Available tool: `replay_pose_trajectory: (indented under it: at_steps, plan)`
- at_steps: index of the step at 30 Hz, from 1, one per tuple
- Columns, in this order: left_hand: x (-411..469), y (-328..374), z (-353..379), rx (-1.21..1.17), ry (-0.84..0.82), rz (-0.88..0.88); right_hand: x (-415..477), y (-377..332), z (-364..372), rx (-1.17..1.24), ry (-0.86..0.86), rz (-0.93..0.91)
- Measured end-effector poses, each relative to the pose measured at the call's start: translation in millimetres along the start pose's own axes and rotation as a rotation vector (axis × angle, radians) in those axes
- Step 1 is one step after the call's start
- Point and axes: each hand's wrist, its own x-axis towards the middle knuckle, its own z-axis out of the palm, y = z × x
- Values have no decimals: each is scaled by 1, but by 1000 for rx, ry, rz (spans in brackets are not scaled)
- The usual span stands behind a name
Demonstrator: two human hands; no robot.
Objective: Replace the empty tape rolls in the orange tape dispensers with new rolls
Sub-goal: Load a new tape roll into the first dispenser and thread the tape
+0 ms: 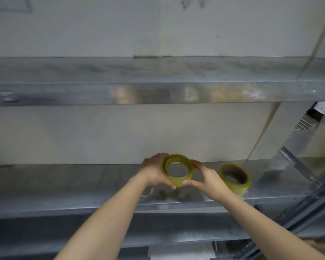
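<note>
Above the metal shelf [83, 184], left hand [154, 172] and right hand [207, 178] grip a yellowish, translucent tape roll [178, 168].

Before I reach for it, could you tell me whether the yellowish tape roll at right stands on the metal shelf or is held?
On the shelf: yellowish tape roll rests there, tilted, untouched.

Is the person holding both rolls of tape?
No, both hands, left hand and right hand, hold just one tape roll, while the second roll sits alone on the metal shelf.
</note>
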Motion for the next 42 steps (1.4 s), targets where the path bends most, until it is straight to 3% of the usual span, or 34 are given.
replay_pose_trajectory:
  at_steps: [13, 22, 29, 42]
  plan:
    - [-218, -222, -147, -24, 330, -338, 38, -263, 182, 27, -254, -426]
    - [-326, -388, -241, 60, 383, -404, 46, -430, 322, 128, -284, -487]
    - [-310, -458, -251, -16, 323, -341, 75, -457, 361, 62, -291, -436]
    - [-230, -555, -202, -46, 160, -264, 138, -422, 440, -12, -307, -272]
